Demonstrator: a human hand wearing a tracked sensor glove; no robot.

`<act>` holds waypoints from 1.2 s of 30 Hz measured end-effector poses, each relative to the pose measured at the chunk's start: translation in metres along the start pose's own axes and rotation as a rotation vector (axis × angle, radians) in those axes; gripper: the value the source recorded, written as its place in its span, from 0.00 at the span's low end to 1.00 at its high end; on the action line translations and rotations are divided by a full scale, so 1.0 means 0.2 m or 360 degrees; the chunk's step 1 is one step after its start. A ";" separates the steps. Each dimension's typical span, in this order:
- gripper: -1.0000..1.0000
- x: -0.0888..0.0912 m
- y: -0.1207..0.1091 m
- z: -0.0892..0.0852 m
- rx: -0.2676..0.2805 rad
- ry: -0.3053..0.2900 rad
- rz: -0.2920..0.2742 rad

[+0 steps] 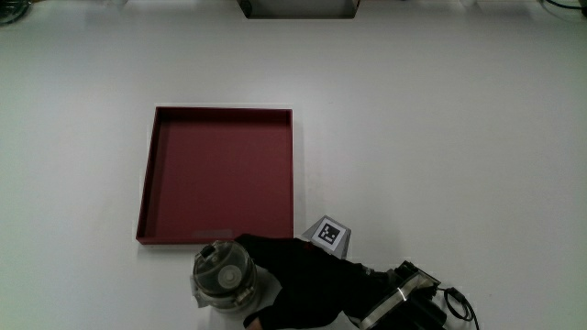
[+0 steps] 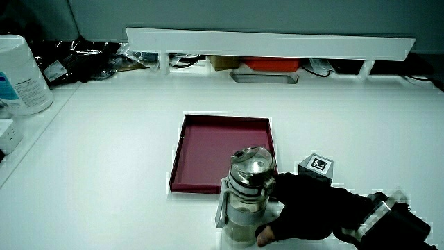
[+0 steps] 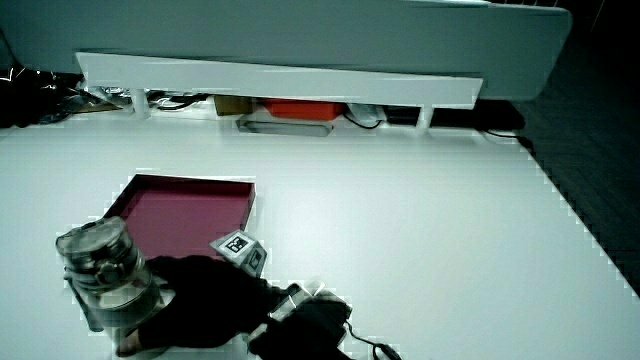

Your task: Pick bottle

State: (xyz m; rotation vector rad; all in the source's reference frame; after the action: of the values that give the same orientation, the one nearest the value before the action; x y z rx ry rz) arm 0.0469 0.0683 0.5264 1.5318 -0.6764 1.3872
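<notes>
The hand (image 1: 307, 280), black-gloved with a patterned cube (image 1: 330, 235) on its back, is wrapped around a clear bottle (image 1: 223, 273) with a metal lid, fingers curled against its side; the grip shows in both side views (image 2: 305, 212) (image 3: 195, 300). The bottle (image 2: 246, 198) stands low in the frame in the main view, just nearer the person than the near rim of a shallow red tray (image 1: 147, 183), at the tray's lower corner region. In a side view the bottle (image 3: 105, 275) appears tilted slightly; whether its base touches the table (image 1: 440, 137) cannot be told. The forearm (image 1: 404, 302) leads off toward the lower edge of the frame. A low white partition (image 2: 270, 43) runs across the upper part of both side views.
</notes>
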 end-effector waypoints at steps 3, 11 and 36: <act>0.76 0.00 0.00 0.00 0.0059 0.0024 0.0026; 0.91 0.02 -0.01 -0.02 0.0187 0.0095 0.0127; 1.00 -0.32 -0.03 0.20 0.0334 0.0074 0.0424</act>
State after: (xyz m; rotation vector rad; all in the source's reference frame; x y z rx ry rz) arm 0.0556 0.0236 0.4664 1.6093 -0.7458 1.7344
